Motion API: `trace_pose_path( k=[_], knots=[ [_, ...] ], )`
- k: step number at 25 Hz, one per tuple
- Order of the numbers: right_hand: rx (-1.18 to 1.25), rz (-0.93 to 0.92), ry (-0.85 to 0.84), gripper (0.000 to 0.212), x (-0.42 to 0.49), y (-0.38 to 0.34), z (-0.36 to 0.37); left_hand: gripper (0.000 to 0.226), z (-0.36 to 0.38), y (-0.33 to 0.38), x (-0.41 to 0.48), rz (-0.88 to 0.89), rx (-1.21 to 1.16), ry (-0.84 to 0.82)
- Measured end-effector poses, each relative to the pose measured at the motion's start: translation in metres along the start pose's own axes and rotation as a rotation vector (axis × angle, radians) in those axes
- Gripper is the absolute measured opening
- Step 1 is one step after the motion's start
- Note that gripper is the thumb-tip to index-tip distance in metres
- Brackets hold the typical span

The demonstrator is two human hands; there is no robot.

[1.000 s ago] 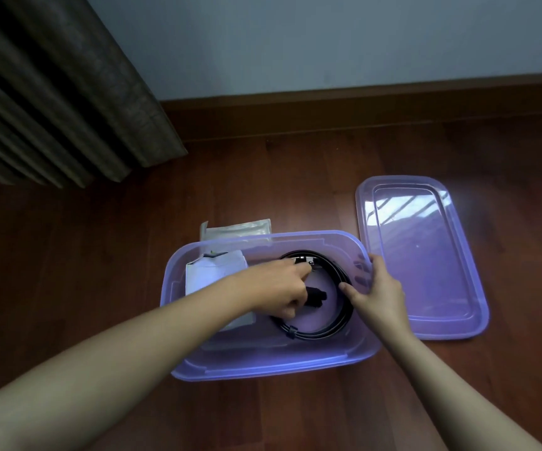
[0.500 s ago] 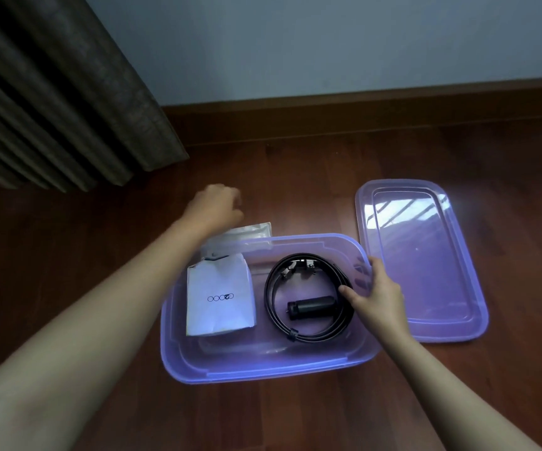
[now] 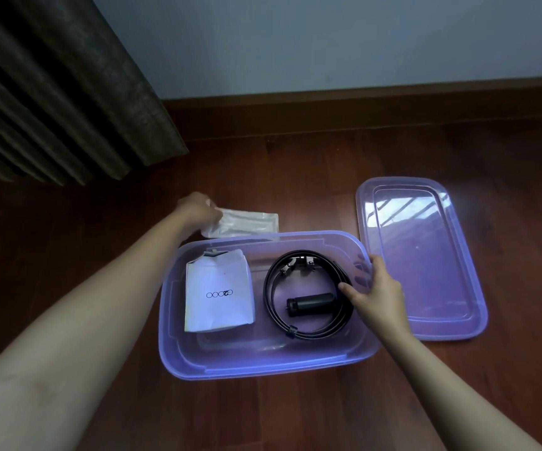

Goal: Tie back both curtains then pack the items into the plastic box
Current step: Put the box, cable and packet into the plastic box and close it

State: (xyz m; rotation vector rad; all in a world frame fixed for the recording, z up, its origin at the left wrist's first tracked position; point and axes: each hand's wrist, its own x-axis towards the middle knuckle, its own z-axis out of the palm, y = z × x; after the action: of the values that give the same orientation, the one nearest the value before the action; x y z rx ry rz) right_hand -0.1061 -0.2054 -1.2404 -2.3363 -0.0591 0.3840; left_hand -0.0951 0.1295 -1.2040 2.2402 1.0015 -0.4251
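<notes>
A purple see-through plastic box [image 3: 263, 362] stands open on the wooden floor. Inside lie a white paper packet [image 3: 219, 296] on the left, a coiled black cable [image 3: 305, 332] on the right, and a small black cylinder [image 3: 310, 304] within the coil. Just behind the box lies a clear plastic pouch [image 3: 247, 222]. My left hand [image 3: 198, 209] is closed on that pouch's left end. My right hand [image 3: 377, 292] grips the box's right rim, thumb inside near the cable.
The box's purple lid [image 3: 425, 255] lies flat on the floor to the right. A dark pleated curtain [image 3: 52, 92] hangs at the upper left, reaching the floor. A wooden skirting board [image 3: 360, 102] runs along the wall behind.
My left hand left the cable inside the box, rose over the back rim and took hold of the clear pouch on the floor. My right hand stayed on the rim.
</notes>
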Motion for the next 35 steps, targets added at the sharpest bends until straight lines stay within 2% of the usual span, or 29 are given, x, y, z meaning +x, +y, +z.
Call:
trace_pose_path(
  k=[3,6,9,11,13,15,17,18,21,24,26,29,32,35],
  knots=[
    [0.018,0.003,-0.001,0.057,0.001,0.001,0.0,0.002,-0.009,0.015,-0.011,0.182,-0.311,0.104],
    [0.017,-0.003,0.004,0.055,0.0,-0.001,0.0,0.01,-0.017,0.031,-0.036,0.424,-0.416,0.04],
    [0.03,0.008,-0.009,0.057,0.001,0.0,0.0,0.026,-0.011,0.036,-0.066,0.682,-0.499,-0.114],
    [0.019,0.002,-0.007,0.064,0.001,0.0,-0.001,0.029,0.008,0.027,-0.082,0.92,-0.288,-0.119],
    [0.004,-0.054,0.042,0.076,-0.001,-0.003,-0.003,0.012,0.033,0.013,-0.088,1.269,0.058,0.059],
    [-0.023,-0.188,0.156,0.083,-0.005,-0.008,-0.003,0.008,0.048,-0.001,-0.088,1.541,0.288,0.246],
    [-0.091,-0.329,0.278,0.082,-0.011,-0.013,-0.003,0.014,0.058,-0.008,-0.088,1.705,0.38,0.322],
    [-0.143,-0.392,0.337,0.078,-0.013,-0.014,-0.003,0.018,0.06,-0.007,-0.092,1.727,0.446,0.369],
    [-0.285,-0.523,0.407,0.064,-0.018,-0.017,-0.002,0.02,0.072,-0.002,-0.097,1.606,0.648,0.49],
    [-0.386,-0.599,0.297,0.048,-0.014,-0.014,0.002,0.022,0.076,0.008,-0.098,1.547,0.777,0.518],
    [-0.497,-0.642,0.266,0.039,-0.009,-0.01,0.007,0.026,0.075,0.012,-0.098,1.517,0.835,0.457],
    [-0.636,-0.689,0.252,0.034,-0.004,-0.005,0.012,0.022,0.075,0.011,-0.101,1.409,0.854,0.253],
    [-0.686,-0.684,0.241,0.047,-0.002,-0.004,0.012,0.047,0.069,0.0,-0.115,1.113,0.649,0.205],
    [-0.707,-0.649,0.199,0.055,0.0,-0.002,0.013,0.061,0.062,-0.021,-0.144,0.595,0.364,0.253]
  ],
)
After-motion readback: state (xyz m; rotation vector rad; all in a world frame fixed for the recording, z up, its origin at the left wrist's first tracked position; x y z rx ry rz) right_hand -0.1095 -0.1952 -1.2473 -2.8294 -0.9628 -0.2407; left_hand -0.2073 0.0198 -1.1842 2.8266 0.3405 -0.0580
